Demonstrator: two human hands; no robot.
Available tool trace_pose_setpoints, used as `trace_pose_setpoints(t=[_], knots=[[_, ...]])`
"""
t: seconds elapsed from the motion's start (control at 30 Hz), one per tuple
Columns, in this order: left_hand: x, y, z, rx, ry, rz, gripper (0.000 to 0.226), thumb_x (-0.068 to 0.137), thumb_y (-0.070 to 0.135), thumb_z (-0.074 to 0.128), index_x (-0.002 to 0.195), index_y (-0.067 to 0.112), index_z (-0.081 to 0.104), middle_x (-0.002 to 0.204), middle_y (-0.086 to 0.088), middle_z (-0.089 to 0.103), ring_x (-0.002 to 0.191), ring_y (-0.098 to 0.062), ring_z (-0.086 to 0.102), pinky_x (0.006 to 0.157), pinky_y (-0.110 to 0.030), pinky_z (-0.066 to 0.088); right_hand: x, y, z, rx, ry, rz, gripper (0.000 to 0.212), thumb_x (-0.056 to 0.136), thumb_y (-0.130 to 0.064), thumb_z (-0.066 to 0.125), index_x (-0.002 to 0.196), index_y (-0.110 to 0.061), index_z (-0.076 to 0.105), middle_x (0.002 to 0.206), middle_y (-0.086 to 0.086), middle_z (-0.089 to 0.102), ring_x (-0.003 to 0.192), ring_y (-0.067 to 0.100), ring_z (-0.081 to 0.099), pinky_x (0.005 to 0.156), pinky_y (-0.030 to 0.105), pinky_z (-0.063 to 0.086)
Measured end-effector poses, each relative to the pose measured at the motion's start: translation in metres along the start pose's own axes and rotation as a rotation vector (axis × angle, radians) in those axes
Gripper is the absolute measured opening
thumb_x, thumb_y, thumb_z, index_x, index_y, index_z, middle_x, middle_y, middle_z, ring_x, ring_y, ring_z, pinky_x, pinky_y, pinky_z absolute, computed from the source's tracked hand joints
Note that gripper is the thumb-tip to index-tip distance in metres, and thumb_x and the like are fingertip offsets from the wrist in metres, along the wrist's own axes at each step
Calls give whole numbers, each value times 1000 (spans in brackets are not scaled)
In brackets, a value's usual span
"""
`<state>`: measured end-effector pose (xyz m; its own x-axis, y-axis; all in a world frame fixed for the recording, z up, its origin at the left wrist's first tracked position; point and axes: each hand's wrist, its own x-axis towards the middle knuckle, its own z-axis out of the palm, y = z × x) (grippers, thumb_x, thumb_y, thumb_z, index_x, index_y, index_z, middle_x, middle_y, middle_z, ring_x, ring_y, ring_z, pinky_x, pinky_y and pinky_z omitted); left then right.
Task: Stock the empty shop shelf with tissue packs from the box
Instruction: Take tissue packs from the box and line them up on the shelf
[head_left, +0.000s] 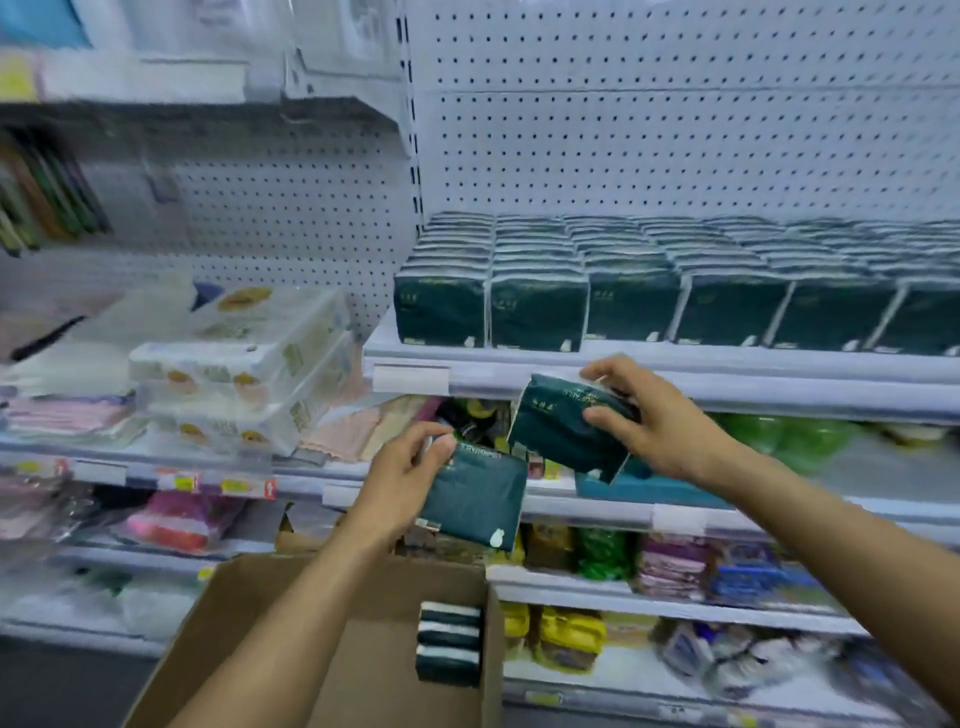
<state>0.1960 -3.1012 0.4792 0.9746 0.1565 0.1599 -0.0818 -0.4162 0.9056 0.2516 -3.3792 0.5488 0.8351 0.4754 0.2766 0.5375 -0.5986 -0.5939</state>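
My left hand grips a dark green tissue pack above the cardboard box. My right hand grips a second dark green tissue pack, tilted, just below the front edge of the white shelf. That shelf holds several rows of the same green packs, standing upright from left to right. A few more packs lie stacked in the box's right corner.
A white pegboard backs the shelf. To the left, clear-wrapped white tissue bundles sit on a lower shelf. Below are shelves of coloured goods, with green bags at right.
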Motion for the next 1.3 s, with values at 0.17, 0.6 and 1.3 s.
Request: trace_pose_setpoints(t=[0.17,0.6,1.3], knots=[[28,47,22,-97,-4,48,11,99,30,53,99,29,65,102,-9,67,90,-15,63,71,-24,50,15,14,-70,-14,209,-32,25,92,-24,64,114,-29,53,117,-12,62,115,8,57,99,41,47],[68,79,63,-200,26,28,10,97,37,56,100,35,66,102,3,71,99,-15,66,89,-41,54,73,64,-89,-285,212,-106,29,93,-21,62,122,-18,57,117,-1,60,113,18,52,94,36,45],[73,94,80,-299,85,24,18,99,38,52,105,29,66,96,11,70,90,-3,67,75,-23,53,60,58,-68,-531,391,-403,49,99,-46,40,137,-18,52,142,1,49,133,22,41,110,42,30]])
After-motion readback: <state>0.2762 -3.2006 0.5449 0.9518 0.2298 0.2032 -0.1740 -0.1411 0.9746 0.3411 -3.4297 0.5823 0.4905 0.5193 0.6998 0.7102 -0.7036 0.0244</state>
